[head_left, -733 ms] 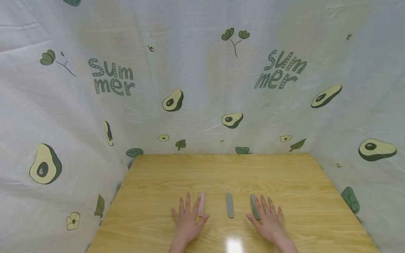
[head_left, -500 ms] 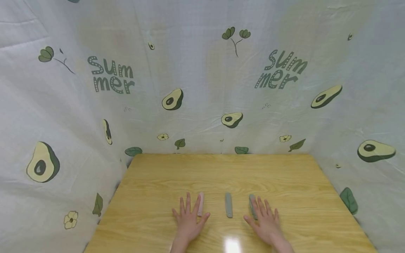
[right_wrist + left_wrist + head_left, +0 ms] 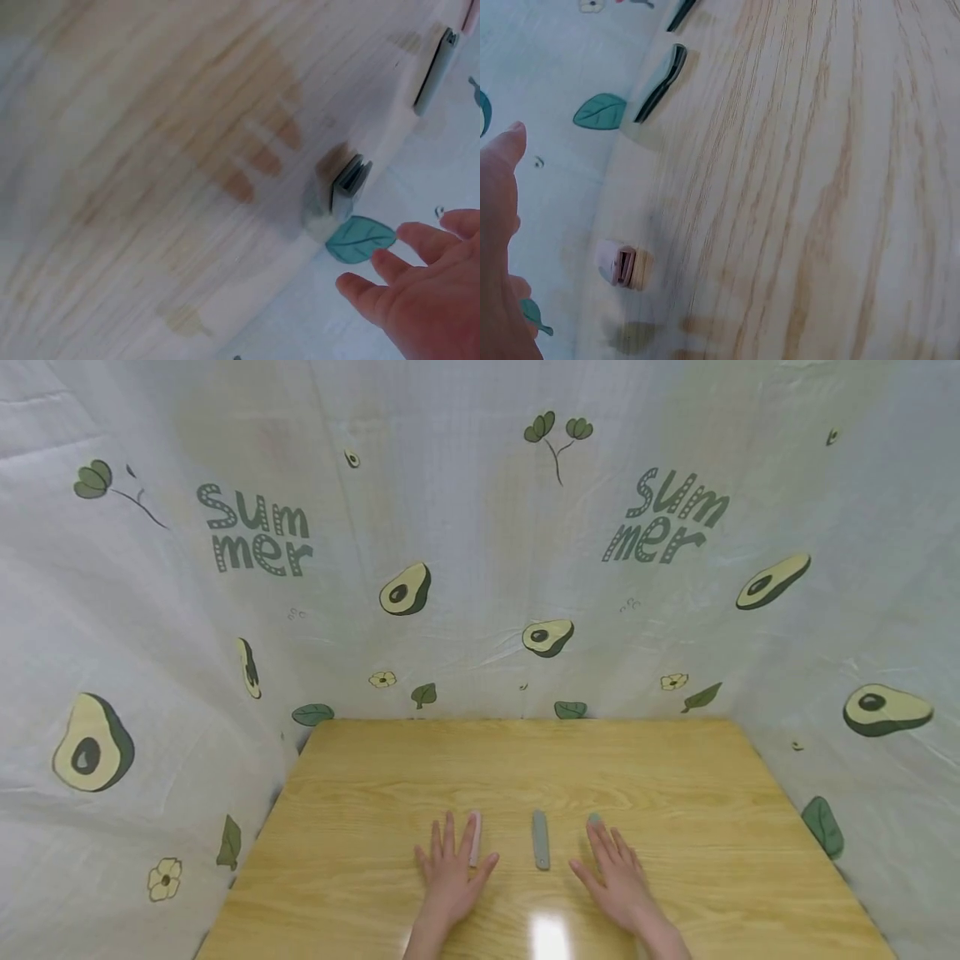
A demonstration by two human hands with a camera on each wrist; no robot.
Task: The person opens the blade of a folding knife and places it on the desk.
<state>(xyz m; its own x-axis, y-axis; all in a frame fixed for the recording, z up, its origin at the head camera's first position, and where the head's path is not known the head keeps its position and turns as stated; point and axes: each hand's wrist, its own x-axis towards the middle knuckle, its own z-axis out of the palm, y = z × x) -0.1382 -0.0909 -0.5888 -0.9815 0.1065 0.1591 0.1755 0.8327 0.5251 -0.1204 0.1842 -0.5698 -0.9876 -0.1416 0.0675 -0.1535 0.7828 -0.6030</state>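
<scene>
Three slim folded bars, slotted along the edge and with a small dot near one end, lie apart in a row. The pink bar (image 3: pixel 476 841) is at the left, the grey-green bar (image 3: pixel 541 840) in the middle. My right hand (image 3: pixel 618 883) hides most of the darker green bar (image 3: pixel 594 817); only its far tip shows in the head view. My left hand (image 3: pixel 450 877) is spread, its index finger alongside the pink bar. In the right wrist view, the green bar (image 3: pixel 350 186) stands apart from my outstretched right fingers (image 3: pixel 424 244). Neither hand holds anything.
The bars lie on a glossy wood-grain table (image 3: pixel 375 768). A pale cloth (image 3: pixel 465 510) printed with avocados and leaves hangs behind it and on both sides. A bright light reflection (image 3: pixel 550 935) shows at the table's front.
My right hand has shifted left, over the darker green bar, covering more of it. The left hand stays spread beside the pink bar. The head view has tilted slightly.
</scene>
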